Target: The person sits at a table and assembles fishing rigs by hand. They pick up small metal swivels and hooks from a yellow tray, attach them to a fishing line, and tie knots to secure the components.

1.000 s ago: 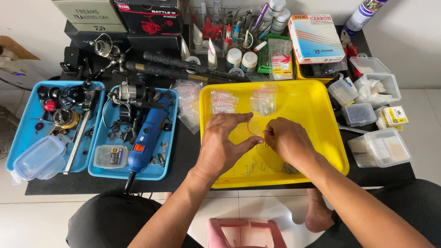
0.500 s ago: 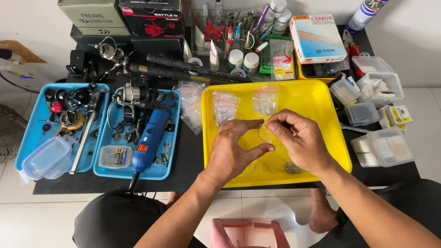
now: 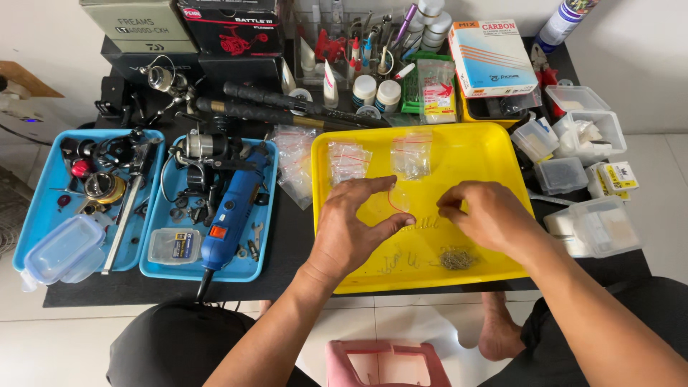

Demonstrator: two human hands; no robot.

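A yellow tray point(image 3: 494, 147) lies on the black table in front of me. My left hand point(image 3: 355, 233) hovers over the tray's left half and holds a small clear zip bag point(image 3: 393, 199) with a red strip between thumb and fingers. My right hand point(image 3: 487, 215) is a little to the right of the bag, apart from it, its fingertips pinched together; anything tiny between them is too small to see. A small heap of metal parts point(image 3: 455, 259) lies in the tray just below my right hand. Two more clear bags point(image 3: 411, 154) rest at the tray's far side.
Two blue trays point(image 3: 43, 215) on the left hold reel parts, a blue rotary tool point(image 3: 233, 208) and a clear box. Clear plastic containers point(image 3: 598, 226) stand right of the yellow tray. Cardboard boxes, tubes and jars line the back. A pink stool point(image 3: 387, 362) is below.
My hands were together on the small bag; the right hand has let go and moved right, while the left keeps the bag.
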